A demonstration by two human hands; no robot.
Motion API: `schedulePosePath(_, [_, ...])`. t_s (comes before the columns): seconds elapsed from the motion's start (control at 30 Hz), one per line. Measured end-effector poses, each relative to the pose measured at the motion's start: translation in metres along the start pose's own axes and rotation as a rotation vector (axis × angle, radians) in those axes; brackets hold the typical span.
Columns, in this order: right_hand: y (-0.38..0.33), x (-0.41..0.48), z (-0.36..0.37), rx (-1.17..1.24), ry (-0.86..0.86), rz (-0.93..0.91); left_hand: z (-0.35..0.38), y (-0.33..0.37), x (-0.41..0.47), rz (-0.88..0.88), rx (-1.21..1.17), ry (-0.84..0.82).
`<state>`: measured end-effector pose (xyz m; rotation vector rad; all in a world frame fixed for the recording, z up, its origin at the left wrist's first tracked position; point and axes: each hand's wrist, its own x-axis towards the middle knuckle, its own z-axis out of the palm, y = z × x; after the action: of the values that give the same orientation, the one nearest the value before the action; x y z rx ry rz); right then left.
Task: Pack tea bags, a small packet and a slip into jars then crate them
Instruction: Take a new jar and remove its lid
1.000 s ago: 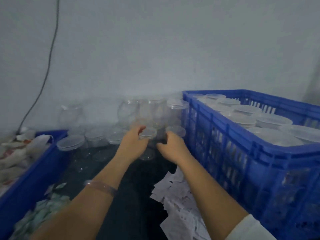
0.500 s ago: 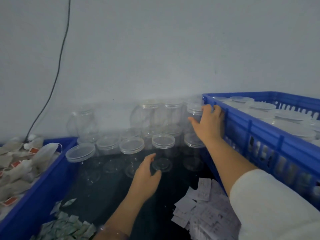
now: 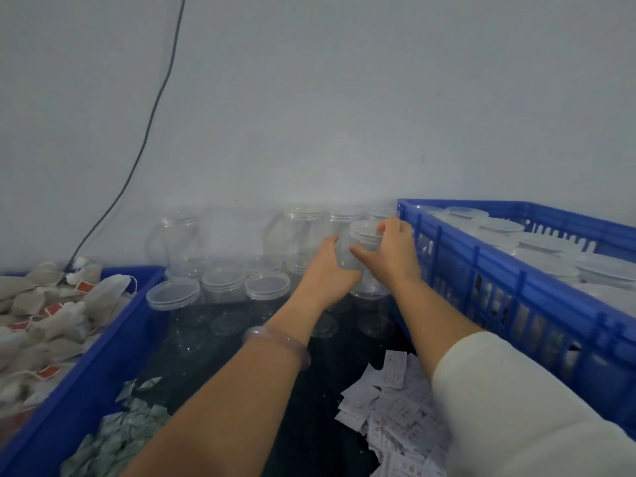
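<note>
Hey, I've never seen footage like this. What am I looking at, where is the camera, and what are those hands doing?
There is no machine here. A person works bare-handed, and the one picture comes from a camera worn on their head, looking forward and down. The left hand and right hand both grip a clear jar. Other jars stand on the dark table. On the left, a blue bin holds tea bags. Nearer lie small packets and paper slips. On the right, a blue crate holds lidded jars.

Pale translucent bangle [image 3: 285,339] is being worn on left wrist; plain cream-white long sleeve [image 3: 516,401] is being worn on right arm.
</note>
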<state>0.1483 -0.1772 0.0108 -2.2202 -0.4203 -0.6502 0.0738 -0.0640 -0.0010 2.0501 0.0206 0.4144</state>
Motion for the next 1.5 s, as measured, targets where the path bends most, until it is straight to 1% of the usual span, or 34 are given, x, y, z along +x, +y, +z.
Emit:
schedulePosePath(0.1, [0.007, -0.001, -0.01, 0.018, -0.034, 0.014, 0.0, 0.009, 0.001, 0.01, 0.006, -0.005])
schedulePosePath(0.23, [0.002, -0.008, -0.02, 0.061, -0.047, 0.054, 0.004, 0.01, -0.002, -0.001, 0.036, -0.053])
schedulePosePath(0.33, [-0.018, -0.02, -0.027, 0.157, -0.045, -0.017, 0.0, 0.01, -0.011, 0.02, -0.049, -0.062])
schedulePosePath(0.4, [-0.033, -0.037, -0.031, 0.204, -0.082, -0.08, -0.007, 0.011, -0.026, 0.129, -0.145, 0.026])
schedulePosePath(0.47, [-0.044, -0.062, -0.036, 0.302, -0.126, -0.086, -0.016, 0.007, -0.05, 0.198, -0.157, 0.121])
schedulePosePath(0.53, [-0.049, -0.089, -0.039, 0.374, -0.23, -0.065, -0.021, -0.001, -0.085, 0.173, -0.063, 0.2])
schedulePosePath(0.6, [-0.055, -0.12, -0.034, 0.435, -0.375, -0.001, -0.021, -0.017, -0.124, 0.135, 0.16, 0.277])
schedulePosePath(0.67, [-0.063, -0.157, -0.023, 0.412, -0.418, 0.077, -0.017, -0.035, -0.164, 0.112, 0.355, 0.306])
schedulePosePath(0.77, [-0.067, -0.204, -0.001, 0.324, -0.413, 0.095, -0.019, -0.062, -0.207, 0.057, 0.407, 0.274])
schedulePosePath(0.9, [-0.07, -0.241, 0.011, 0.389, -0.457, 0.118, -0.038, -0.079, -0.234, 0.029, 0.398, 0.198])
schedulePosePath(0.93, [-0.073, -0.244, 0.01, 0.396, -0.459, 0.098, -0.044, -0.081, -0.237, 0.016, 0.383, 0.188])
schedulePosePath(0.97, [-0.075, -0.245, 0.008, 0.397, -0.472, 0.05, -0.049, -0.082, -0.24, 0.002, 0.31, 0.169])
schedulePosePath(1.0, [-0.077, -0.244, 0.006, 0.394, -0.502, -0.027, -0.052, -0.084, -0.242, 0.006, 0.181, 0.144])
schedulePosePath(1.07, [-0.079, -0.236, -0.002, 0.35, -0.613, -0.221, -0.053, -0.092, -0.246, 0.037, -0.062, 0.107])
schedulePosePath(1.13, [-0.083, -0.226, -0.008, 0.271, -0.735, -0.342, -0.048, -0.1, -0.253, 0.04, -0.172, 0.131])
schedulePosePath(1.2, [-0.089, -0.221, -0.011, 0.17, -0.808, -0.4, -0.04, -0.106, -0.258, 0.049, -0.224, 0.172])
schedulePosePath(1.3, [-0.096, -0.224, -0.01, -0.072, -0.822, -0.403, -0.033, -0.111, -0.257, 0.046, -0.211, 0.211])
schedulePosePath(1.37, [-0.101, -0.23, -0.009, -0.264, -0.743, -0.295, -0.032, -0.112, -0.254, 0.034, -0.227, 0.224])
schedulePosePath(1.43, [-0.107, -0.237, -0.009, -0.303, -0.658, -0.204, -0.033, -0.114, -0.252, 0.015, -0.246, 0.211])
schedulePosePath(1.47, [-0.11, -0.239, -0.01, -0.277, -0.659, -0.22, -0.033, -0.115, -0.252, 0.009, -0.253, 0.205])
schedulePosePath(1.5, [-0.11, -0.239, -0.013, -0.222, -0.709, -0.255, -0.033, -0.116, -0.253, 0.009, -0.263, 0.199])
